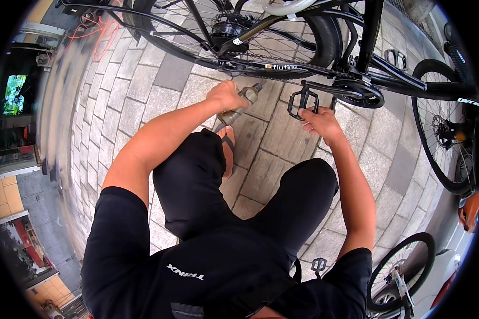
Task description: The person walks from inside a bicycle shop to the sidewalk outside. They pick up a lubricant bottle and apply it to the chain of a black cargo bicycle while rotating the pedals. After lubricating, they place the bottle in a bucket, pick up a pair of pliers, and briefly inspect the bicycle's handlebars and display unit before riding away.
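Observation:
My left hand (226, 97) is closed round a grey-brown bottle-like thing (238, 109) with a dark narrow tip. It is held just below the bicycle's chain, tip slanting up and right; its exact kind I cannot make out. With my right hand (321, 123) I grip the black pedal (298, 91) at its lower edge, thumb and fingers on the frame. The pedal joins a crank arm beside the chainring (375, 97). A black bicycle (367, 48) spans the top of the view, its chain (287, 67) running left to the rear wheel hub (230, 29).
Light paving bricks (165, 106) cover the ground. Another wheel (436, 127) stands at the right, and a further bicycle wheel (402, 271) at the lower right. An orange cord (104, 34) lies at the upper left. My sandalled foot (228, 151) is below my left hand.

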A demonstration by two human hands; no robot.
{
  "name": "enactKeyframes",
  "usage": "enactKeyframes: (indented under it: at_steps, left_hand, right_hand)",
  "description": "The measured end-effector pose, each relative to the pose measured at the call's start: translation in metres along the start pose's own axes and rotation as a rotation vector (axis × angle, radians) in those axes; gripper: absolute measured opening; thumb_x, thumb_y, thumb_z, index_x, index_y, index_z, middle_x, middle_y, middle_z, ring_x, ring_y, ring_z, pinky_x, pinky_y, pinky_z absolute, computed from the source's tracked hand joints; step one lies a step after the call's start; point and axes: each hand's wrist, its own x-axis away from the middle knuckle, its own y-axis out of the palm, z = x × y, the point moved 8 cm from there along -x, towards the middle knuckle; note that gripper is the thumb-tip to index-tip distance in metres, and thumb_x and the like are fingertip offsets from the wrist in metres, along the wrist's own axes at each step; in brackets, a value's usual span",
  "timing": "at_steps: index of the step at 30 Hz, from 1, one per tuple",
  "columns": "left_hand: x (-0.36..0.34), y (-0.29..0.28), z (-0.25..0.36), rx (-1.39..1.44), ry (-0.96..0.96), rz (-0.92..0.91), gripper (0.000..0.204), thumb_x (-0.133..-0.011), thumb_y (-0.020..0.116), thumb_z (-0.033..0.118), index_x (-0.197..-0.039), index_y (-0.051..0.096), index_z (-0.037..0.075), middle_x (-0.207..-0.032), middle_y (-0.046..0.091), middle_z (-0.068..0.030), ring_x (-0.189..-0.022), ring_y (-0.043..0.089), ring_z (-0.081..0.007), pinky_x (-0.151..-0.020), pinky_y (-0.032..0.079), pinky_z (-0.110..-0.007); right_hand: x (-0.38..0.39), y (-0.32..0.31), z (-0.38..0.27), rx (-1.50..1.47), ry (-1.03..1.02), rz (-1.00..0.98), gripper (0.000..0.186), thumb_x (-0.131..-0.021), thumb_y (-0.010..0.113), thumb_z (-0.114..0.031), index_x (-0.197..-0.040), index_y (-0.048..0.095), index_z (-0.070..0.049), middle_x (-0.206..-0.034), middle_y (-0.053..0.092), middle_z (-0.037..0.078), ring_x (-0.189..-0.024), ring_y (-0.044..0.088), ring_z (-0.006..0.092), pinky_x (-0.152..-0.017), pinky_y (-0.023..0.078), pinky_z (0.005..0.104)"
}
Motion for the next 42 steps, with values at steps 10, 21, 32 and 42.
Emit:
enactKeyframes:
  at_steps: [10,21,32,42]
  left_hand:
    - [-0.01,0.002,0.012,0.041,-0.025,0.045,0.061,-0.062,0.09,0.047,-0.083,0.072,-0.007,-0.081,0.073,-0.0206,-0.074,0.072,-0.0277,-0.072,0.056,-0.04]
    - [-0.022,0.002,0.021,-0.043,-0.077,-0.05,0.062,-0.062,0.087,0.045,-0.096,0.076,-0.006,-0.1,0.076,-0.021,-0.091,0.075,-0.0297,-0.081,0.057,-0.039]
    - [-0.025,-0.003,0.017,-0.048,-0.108,-0.059,0.064,-0.063,0.089,0.045,-0.099,0.076,-0.006,-0.103,0.076,-0.0219,-0.093,0.075,-0.0302,-0.082,0.058,-0.039]
    - [-0.033,0.002,0.015,-0.061,-0.104,-0.051,0.065,-0.063,0.088,0.045,-0.099,0.076,-0.007,-0.102,0.076,-0.0215,-0.094,0.075,-0.0311,-0.082,0.058,-0.039]
  right_hand:
    - [-0.068,-0.113,0.165,0.44,0.026,0.371,0.053,-0.08,0.071,-0.044,-0.087,0.073,0.008,-0.084,0.07,0.033,-0.089,0.073,0.0451,-0.079,0.055,0.0482]
    - [0.069,-0.273,0.153,0.091,0.226,0.408,0.035,-0.089,0.074,-0.038,-0.109,0.073,-0.009,-0.089,0.072,0.003,-0.073,0.065,0.0132,-0.063,0.049,0.028]
    - [0.144,-0.282,0.059,-0.239,-0.08,0.282,0.032,-0.095,0.074,-0.03,-0.108,0.069,-0.001,-0.086,0.074,0.009,-0.071,0.07,0.0139,-0.063,0.054,0.0254]
    - [0.135,-0.161,-0.045,-0.398,-0.316,0.014,0.024,-0.094,0.073,-0.023,-0.096,0.071,0.001,-0.083,0.073,0.012,-0.071,0.071,0.0185,-0.067,0.054,0.029]
